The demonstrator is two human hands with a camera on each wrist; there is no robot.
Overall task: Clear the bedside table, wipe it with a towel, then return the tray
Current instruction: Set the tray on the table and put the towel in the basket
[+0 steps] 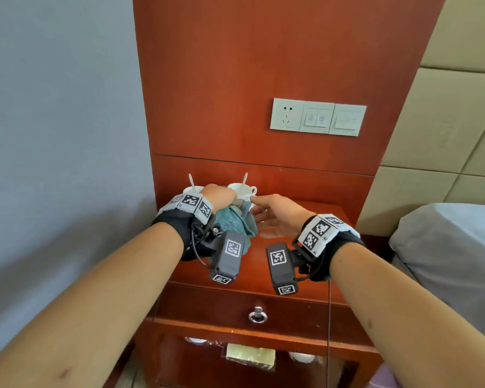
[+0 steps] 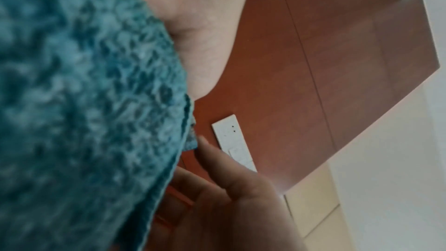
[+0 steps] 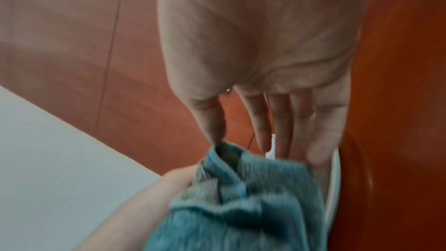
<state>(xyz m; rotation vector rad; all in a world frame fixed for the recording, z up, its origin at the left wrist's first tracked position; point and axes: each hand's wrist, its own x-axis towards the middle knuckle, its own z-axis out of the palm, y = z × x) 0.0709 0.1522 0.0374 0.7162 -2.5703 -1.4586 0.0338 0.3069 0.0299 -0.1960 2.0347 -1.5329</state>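
Note:
My left hand [image 1: 221, 196] grips a bunched teal towel [image 1: 235, 221] above the back of the red-brown bedside table [image 1: 291, 261]. The towel [image 2: 84, 102] fills most of the left wrist view. My right hand [image 1: 261, 212] is open beside it, fingers straight, and in the right wrist view its fingers [image 3: 284, 121] reach the top edge of the towel [image 3: 241, 207]. Two white cups, one on the left [image 1: 192, 189] and one on the right [image 1: 244, 191], each with a spoon, stand behind my hands. A white rim [image 3: 334, 188], perhaps the tray, shows past the towel.
A drawer with a ring pull [image 1: 257, 315] sits under the tabletop, and a lower shelf [image 1: 249, 357] holds white dishes and a packet. A socket and switch panel [image 1: 317, 117] is on the wood wall panel. A grey bed [image 1: 445, 247] lies to the right.

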